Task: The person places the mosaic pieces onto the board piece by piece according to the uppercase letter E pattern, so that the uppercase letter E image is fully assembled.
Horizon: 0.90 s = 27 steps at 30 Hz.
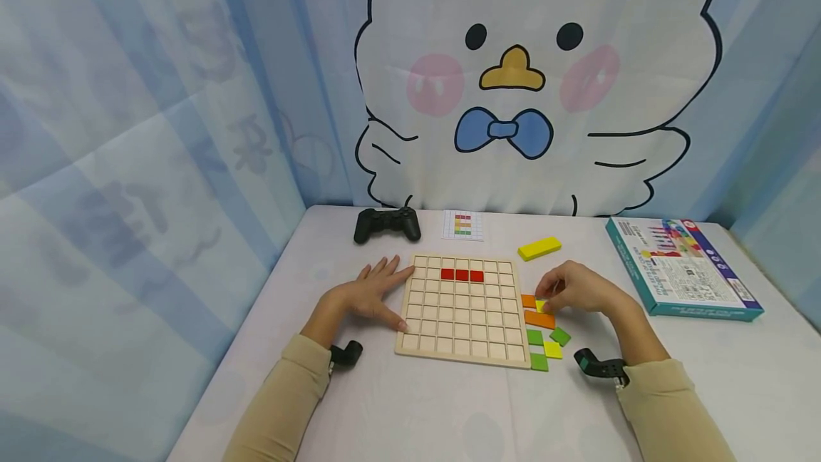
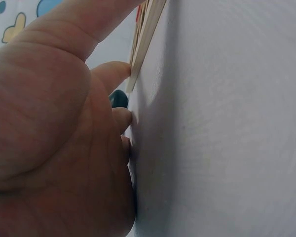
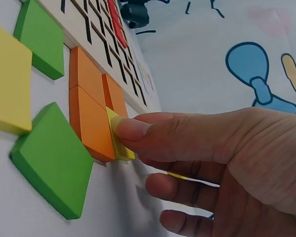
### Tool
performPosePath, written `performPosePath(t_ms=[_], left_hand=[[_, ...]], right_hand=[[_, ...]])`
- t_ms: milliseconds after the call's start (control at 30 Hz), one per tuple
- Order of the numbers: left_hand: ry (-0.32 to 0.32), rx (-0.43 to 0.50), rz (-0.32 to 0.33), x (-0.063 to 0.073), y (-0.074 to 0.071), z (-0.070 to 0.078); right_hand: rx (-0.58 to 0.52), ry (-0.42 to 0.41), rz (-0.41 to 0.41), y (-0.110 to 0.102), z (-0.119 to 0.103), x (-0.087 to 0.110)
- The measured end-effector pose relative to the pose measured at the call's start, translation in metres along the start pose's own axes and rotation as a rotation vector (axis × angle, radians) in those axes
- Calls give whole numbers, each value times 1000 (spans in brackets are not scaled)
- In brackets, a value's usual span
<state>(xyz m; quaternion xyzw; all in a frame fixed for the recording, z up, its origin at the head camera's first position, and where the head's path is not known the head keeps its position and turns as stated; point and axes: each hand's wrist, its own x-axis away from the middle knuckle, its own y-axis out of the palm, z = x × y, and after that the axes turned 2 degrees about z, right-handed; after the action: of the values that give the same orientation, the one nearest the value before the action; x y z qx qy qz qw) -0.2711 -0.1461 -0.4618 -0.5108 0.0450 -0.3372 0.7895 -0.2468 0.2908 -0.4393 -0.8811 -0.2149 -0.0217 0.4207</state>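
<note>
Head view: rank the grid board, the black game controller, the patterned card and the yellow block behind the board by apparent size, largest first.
1. grid board
2. black game controller
3. patterned card
4. yellow block

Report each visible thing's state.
Right hand: curled, thumb on yellow tile
Left hand: spread at grid board's left edge
Grid board: flat, partly filled
Red tiles: set in cells
Green tiles: loose
Orange tiles: loose
Second yellow tile: loose
Yellow block: unheld
Game controller: unheld
Pattern card: lying flat
Game box: lying flat
</note>
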Motion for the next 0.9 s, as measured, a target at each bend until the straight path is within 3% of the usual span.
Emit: performPosePath(t_ms=[367, 900], left_hand=[[3, 5, 1, 1, 1, -1], [2, 4, 6, 0, 1, -1]], right_hand=[[-8, 18, -23, 0, 0, 1], [27, 24, 17, -1, 2, 1]])
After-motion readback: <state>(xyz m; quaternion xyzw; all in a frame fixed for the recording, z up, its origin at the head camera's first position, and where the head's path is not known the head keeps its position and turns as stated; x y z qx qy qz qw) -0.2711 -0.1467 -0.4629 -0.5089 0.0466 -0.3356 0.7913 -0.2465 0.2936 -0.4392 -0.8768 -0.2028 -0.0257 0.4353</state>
